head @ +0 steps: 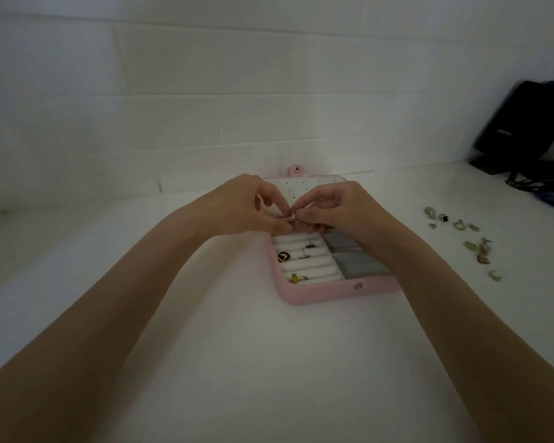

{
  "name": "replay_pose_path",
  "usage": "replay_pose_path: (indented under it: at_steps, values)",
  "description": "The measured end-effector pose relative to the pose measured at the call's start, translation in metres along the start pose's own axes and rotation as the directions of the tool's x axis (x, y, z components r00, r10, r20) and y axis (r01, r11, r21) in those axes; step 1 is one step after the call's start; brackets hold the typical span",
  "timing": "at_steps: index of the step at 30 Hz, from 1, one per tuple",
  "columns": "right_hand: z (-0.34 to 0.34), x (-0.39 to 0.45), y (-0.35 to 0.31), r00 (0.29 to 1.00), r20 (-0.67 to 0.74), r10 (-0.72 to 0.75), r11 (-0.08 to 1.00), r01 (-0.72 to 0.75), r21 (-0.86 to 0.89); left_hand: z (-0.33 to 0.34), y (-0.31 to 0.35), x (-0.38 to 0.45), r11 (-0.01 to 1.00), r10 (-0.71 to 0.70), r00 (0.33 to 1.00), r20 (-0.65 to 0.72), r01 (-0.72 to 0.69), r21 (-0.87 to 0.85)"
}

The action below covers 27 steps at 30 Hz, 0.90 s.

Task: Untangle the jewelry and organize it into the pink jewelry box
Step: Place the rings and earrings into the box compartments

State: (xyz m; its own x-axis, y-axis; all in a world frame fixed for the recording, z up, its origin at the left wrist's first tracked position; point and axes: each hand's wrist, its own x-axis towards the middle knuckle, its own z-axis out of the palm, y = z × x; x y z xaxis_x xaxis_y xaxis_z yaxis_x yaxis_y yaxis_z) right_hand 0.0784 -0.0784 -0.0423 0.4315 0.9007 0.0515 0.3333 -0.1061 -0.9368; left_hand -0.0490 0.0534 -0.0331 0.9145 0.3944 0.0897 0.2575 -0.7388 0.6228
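The counter (pixel 269 362) is white and runs back to a tiled wall. On it, straight ahead, the pink box (pixel 320 294) lies open, its lid (pixel 304 187) tipped back against the wall with a dotted earring panel showing. The left half of the tray is white ring rolls (pixel 304 266); the right half is grey compartments (pixel 349 260), which look empty where they show.

By my reading the task is under way but far from finished. Three or four pieces already sit in the rolls: a black round charm (pixel 283 256), two small dark studs (pixel 311 244) and a gold piece (pixel 296 278) near the front edge. Well to the right of the box a loose scatter of jewelry (pixel 461 238) lies on the counter, about a dozen small pieces, each lying apart from the others or nearly so. Those remain to be sorted in.

Both hands meet over the back of the tray. The left hand (pixel 250 206) and right hand (pixel 336 209) have their fingers curled in, thumb and forefinger tips brought together on one tiny pale piece (pixel 292 218) between them, pinched from both sides. It is too small to tell whether it is a ring, a clasp or an earring, and no chain shows. The other fingers (pixel 314 227) of the right hand rest low, close over the rolls; whether they touch I cannot tell.
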Motion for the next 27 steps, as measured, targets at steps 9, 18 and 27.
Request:
replay_pose_path:
  at_steps: [9, 18, 27]
  values:
    - [-0.019, -0.001, -0.019, 0.997, -0.061, -0.054, 0.997, 0.050, -0.061, 0.010, 0.014, 0.000, 0.975, 0.064, 0.973, -0.221, -0.108, -0.193]
    - [-0.044, -0.008, -0.033, 0.993, -0.020, -0.113, 0.919, 0.096, -0.383, 0.022, 0.024, 0.004, 0.967, 0.046, 0.969, -0.244, -0.105, -0.233]
    - [-0.048, -0.018, -0.021, 0.986, 0.089, 0.142, 0.748, -0.048, -0.662, 0.023, 0.005, 0.004, 0.996, 0.072, 0.985, -0.156, -0.063, 0.065]
